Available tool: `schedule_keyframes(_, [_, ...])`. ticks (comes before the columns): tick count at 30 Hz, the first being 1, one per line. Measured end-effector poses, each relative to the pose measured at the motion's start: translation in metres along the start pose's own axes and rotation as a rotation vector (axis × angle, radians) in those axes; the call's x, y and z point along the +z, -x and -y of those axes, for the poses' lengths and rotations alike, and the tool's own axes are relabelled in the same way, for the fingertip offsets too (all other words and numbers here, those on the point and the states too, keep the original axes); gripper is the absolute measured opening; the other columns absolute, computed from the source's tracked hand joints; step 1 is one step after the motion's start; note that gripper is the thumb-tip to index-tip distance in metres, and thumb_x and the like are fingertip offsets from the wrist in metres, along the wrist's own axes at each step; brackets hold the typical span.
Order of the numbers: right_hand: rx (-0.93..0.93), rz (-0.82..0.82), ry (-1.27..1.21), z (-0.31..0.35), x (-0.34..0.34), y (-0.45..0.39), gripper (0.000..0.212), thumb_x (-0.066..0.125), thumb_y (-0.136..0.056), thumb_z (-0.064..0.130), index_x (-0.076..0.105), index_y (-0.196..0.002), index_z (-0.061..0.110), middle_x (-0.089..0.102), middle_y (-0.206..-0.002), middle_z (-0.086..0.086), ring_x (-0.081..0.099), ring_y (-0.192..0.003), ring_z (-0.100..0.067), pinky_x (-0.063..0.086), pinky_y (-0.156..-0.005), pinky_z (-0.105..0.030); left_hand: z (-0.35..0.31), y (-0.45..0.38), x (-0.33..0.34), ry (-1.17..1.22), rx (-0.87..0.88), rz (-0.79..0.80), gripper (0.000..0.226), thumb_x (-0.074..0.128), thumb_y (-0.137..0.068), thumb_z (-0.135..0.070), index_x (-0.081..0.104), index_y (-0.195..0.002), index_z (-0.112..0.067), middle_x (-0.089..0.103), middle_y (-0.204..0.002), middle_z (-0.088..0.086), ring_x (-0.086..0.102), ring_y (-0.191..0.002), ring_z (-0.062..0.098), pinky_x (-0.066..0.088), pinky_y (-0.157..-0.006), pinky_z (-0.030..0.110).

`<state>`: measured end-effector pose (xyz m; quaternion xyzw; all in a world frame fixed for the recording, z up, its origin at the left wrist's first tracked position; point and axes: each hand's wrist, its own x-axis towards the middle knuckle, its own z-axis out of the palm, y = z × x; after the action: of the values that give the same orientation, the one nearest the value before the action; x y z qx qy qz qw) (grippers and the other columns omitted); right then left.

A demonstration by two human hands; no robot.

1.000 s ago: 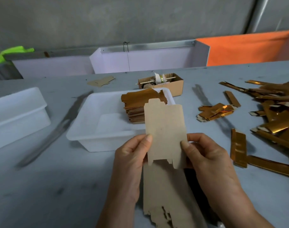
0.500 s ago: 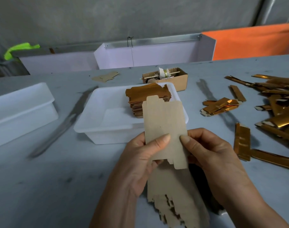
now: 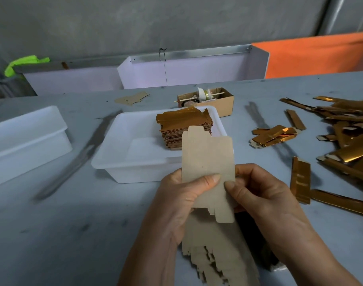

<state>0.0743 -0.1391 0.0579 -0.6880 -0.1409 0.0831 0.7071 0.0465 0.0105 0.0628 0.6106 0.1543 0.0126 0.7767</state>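
Near the white tub point(image 3: 135, 172), left hand point(image 3: 176, 201) and right hand point(image 3: 259, 195) are pinching a cardboard blank point(image 3: 207, 155), possibly risking a crooked crease from uneven thumbs.

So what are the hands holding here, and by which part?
One flat cardboard blank, pinched by left hand and right hand along its lower half.

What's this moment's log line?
left hand grips cardboard box blank | right hand pinches it | gold blanks stacked in white tub

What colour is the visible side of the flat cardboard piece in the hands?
Plain dull brown on the flat cardboard blank; best in the head view.
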Motion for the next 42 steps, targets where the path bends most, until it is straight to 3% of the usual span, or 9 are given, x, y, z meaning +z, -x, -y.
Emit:
schedule_keyframes(4, [0.03, 0.071, -0.069, 0.006, -0.001, 0.002, 0.015, 0.06, -0.083, 0.012, 0.071, -0.083, 0.022, 0.054, -0.075, -0.021, 0.064, -0.077, -0.033, 0.057, -0.067, -0.029, 0.0, 0.0, -0.004, -0.003, -0.086, 0.032, 0.041, 0.084, -0.057, -0.024, 0.076, -0.096, -0.015, 0.075, -0.096, 0.01, 0.071, -0.093, 0.029, 0.055, -0.087, 0.045])
schedule_keyframes(7, [0.052, 0.082, -0.06, 0.007, -0.001, 0.002, 0.016, 0.059, -0.083, 0.015, 0.072, -0.083, 0.025, 0.056, -0.086, -0.027, 0.064, -0.083, -0.034, 0.058, -0.07, -0.031, 0.001, 0.0, -0.001, 0.049, -0.07, 0.047, 0.04, 0.082, -0.054, -0.023, 0.076, -0.092, -0.013, 0.075, -0.095, 0.013, 0.072, -0.087, 0.028, 0.057, -0.077, 0.038])
schedule_keyframes(11, [0.035, 0.03, 0.022, 0.008, 0.002, 0.002, 0.019, 0.059, -0.087, 0.016, 0.07, -0.085, 0.03, 0.06, -0.083, -0.018, 0.064, -0.084, -0.029, 0.057, -0.077, -0.037, -0.002, -0.001, 0.0, 0.068, -0.023, 0.011, 0.043, 0.077, -0.053, -0.026, 0.076, -0.094, -0.013, 0.075, -0.093, 0.011, 0.072, -0.087, 0.028, 0.057, -0.073, 0.036])
schedule_keyframes(17, [0.004, -0.001, 0.032, 0.016, 0.006, 0.001, 0.01, 0.061, -0.083, 0.025, 0.069, -0.084, 0.031, 0.071, -0.081, 0.004, 0.067, -0.077, -0.008, 0.053, -0.064, -0.016, -0.013, 0.001, -0.001, -0.031, 0.034, -0.022, 0.041, 0.078, -0.054, -0.031, 0.076, -0.092, -0.016, 0.076, -0.09, 0.009, 0.072, -0.087, 0.029, 0.055, -0.084, 0.045])
schedule_keyframes(25, [0.019, -0.03, -0.023, 0.021, 0.009, 0.002, 0.01, 0.06, -0.083, 0.024, 0.07, -0.082, 0.025, 0.07, -0.082, -0.006, 0.068, -0.081, -0.021, 0.058, -0.071, -0.033, -0.017, 0.007, 0.007, -0.036, 0.072, -0.039, 0.029, 0.076, -0.059, -0.029, 0.077, -0.085, -0.018, 0.076, -0.086, 0.006, 0.073, -0.081, 0.025, 0.056, -0.08, 0.04])
schedule_keyframes(31, [0.049, -0.031, -0.17, 0.025, 0.01, 0.006, 0.011, 0.062, -0.078, 0.022, 0.072, -0.083, 0.02, 0.071, -0.082, -0.007, 0.069, -0.076, -0.017, 0.054, -0.062, -0.019, -0.019, 0.012, 0.011, -0.025, 0.095, -0.07, 0.017, 0.081, -0.068, -0.024, 0.077, -0.082, -0.017, 0.076, -0.084, 0.005, 0.073, -0.078, 0.023, 0.056, -0.072, 0.036])
schedule_keyframes(34, [0.01, -0.12, 0.009, 0.022, 0.013, 0.008, 0.012, 0.062, -0.085, 0.019, 0.069, -0.09, 0.027, 0.07, -0.083, 0.006, 0.067, -0.078, -0.009, 0.056, -0.063, -0.022, -0.018, 0.015, 0.016, -0.069, 0.135, -0.136, 0.005, 0.075, -0.078, -0.02, 0.075, -0.083, -0.02, 0.076, -0.08, -0.001, 0.073, -0.071, 0.015, 0.058, -0.064, 0.029])
schedule_keyframes(37, [-0.243, -0.313, 0.546, 0.023, 0.02, 0.013, 0.011, 0.06, -0.083, 0.029, 0.061, -0.089, 0.038, 0.06, -0.08, 0.011, 0.057, -0.075, -0.004, 0.05, -0.058, -0.022, -0.015, 0.016, 0.021, -0.111, 0.168, -0.202, 0.004, 0.075, -0.08, -0.021, 0.074, -0.082, -0.023, 0.075, -0.076, -0.007, 0.071, -0.068, 0.009, 0.055, -0.057, 0.021])
schedule_keyframes(42, [-0.457, -0.309, 0.79, 0.026, 0.03, 0.017, 0.03, 0.056, -0.083, 0.028, 0.065, -0.109, 0.019, 0.052, -0.075, 0.006, 0.052, -0.058, -0.006, 0.048, -0.054, -0.016, -0.01, 0.017, 0.028, -0.143, 0.233, -0.263, 0.016, 0.074, -0.082, -0.022, 0.073, -0.097, -0.017, 0.075, -0.084, -0.002, 0.072, -0.078, 0.018, 0.057, -0.055, 0.023])
